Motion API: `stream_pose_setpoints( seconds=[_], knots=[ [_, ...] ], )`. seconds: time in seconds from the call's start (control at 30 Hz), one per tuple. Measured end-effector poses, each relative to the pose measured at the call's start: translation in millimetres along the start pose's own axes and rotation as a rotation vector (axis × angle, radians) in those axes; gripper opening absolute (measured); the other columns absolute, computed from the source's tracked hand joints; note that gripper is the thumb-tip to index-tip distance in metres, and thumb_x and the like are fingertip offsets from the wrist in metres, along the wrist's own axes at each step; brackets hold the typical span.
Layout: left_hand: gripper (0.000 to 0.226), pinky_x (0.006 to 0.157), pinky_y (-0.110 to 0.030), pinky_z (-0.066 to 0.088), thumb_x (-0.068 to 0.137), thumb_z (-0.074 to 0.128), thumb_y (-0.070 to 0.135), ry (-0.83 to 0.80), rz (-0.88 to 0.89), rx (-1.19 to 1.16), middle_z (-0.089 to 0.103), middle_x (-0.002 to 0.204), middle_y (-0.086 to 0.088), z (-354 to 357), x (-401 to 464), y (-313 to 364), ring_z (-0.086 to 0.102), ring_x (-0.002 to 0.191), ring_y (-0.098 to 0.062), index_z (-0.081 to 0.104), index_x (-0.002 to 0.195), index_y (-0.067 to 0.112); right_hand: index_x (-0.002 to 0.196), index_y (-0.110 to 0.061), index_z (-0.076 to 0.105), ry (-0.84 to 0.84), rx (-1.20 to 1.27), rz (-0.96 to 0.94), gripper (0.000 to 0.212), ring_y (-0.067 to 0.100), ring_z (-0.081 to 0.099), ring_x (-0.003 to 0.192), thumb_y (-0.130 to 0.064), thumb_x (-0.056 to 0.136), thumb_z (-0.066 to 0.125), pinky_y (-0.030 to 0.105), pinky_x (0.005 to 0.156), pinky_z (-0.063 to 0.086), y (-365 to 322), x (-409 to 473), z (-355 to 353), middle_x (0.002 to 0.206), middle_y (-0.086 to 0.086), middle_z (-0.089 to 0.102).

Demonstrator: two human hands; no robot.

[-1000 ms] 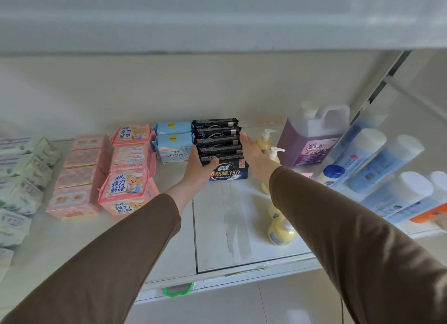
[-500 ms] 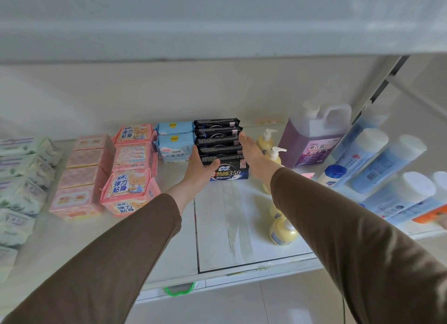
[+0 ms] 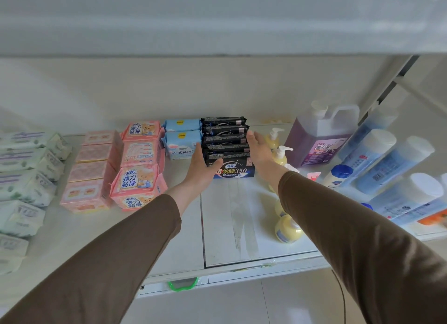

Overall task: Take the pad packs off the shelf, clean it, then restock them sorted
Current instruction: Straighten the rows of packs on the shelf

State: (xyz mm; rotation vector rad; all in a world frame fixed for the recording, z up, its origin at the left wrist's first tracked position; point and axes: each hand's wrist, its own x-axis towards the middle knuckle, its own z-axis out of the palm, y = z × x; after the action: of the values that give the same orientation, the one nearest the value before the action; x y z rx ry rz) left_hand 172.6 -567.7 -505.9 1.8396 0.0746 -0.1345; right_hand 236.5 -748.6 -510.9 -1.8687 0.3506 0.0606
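A row of dark navy pad packs (image 3: 227,149) stands on the white shelf (image 3: 225,227) at the middle back. My left hand (image 3: 202,168) grips the row's left side, thumb hooked over the front pack. My right hand (image 3: 257,149) lies flat against the row's right side, fingers straight and palm showing. Left of the row are two light blue packs (image 3: 182,144), then pink bear-print packs (image 3: 139,173), plain pink packs (image 3: 92,171) and pale green packs (image 3: 26,173) at the far left.
Yellow pump bottles (image 3: 280,154) stand close by my right wrist, one more (image 3: 287,229) near the front edge. A purple detergent jug (image 3: 321,139) and several blue-and-white bottles (image 3: 391,164) lie to the right. The upper shelf hangs overhead. A green hook (image 3: 182,283) sits on the shelf's front edge.
Both hands stay at the sides of the dark row. The packs have barely moved; only the view has shifted slightly.
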Motion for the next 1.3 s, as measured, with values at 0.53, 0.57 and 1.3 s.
stream_pose_setpoints(
  seconds=[0.53, 0.57, 1.3],
  knots=[
    [0.051, 0.120, -0.032, 0.020, 0.105, 0.032, 0.044, 0.310, 0.139, 0.273, 0.022, 0.160, 0.013, -175.7, -51.5, -13.7, 0.018, 0.144, 0.002, 0.027, 0.154, 0.031, 0.151, -0.017, 0.039, -0.289, 0.039, -0.246, 0.051, 0.012, 0.040, 0.137, -0.038, 0.105, 0.043, 0.024, 0.112, 0.029, -43.4, -129.5, 134.9, 0.153, 0.001, 0.042],
    [0.050, 0.115, -0.031, 0.029, 0.105, 0.028, 0.046, 0.292, 0.062, 0.194, 0.034, 0.155, 0.010, -184.2, -56.4, -12.5, 0.032, 0.139, -0.003, 0.029, 0.153, 0.033, 0.151, -0.018, 0.038, -0.320, 0.065, -0.164, 0.050, 0.014, 0.038, 0.140, -0.038, 0.105, 0.042, 0.021, 0.108, 0.028, -47.1, -133.9, 146.5, 0.153, 0.000, 0.041],
    [0.060, 0.092, -0.049, 0.056, 0.092, 0.030, 0.072, 0.014, -0.352, -0.189, 0.077, 0.100, -0.003, -210.3, -44.7, -39.2, 0.074, 0.092, -0.023, 0.066, 0.117, 0.032, 0.133, -0.026, 0.056, -0.369, 0.171, 0.053, 0.047, 0.017, 0.069, 0.104, -0.055, 0.102, 0.037, 0.030, 0.084, 0.054, -50.4, -126.2, 221.3, 0.122, 0.000, 0.069]
  ],
)
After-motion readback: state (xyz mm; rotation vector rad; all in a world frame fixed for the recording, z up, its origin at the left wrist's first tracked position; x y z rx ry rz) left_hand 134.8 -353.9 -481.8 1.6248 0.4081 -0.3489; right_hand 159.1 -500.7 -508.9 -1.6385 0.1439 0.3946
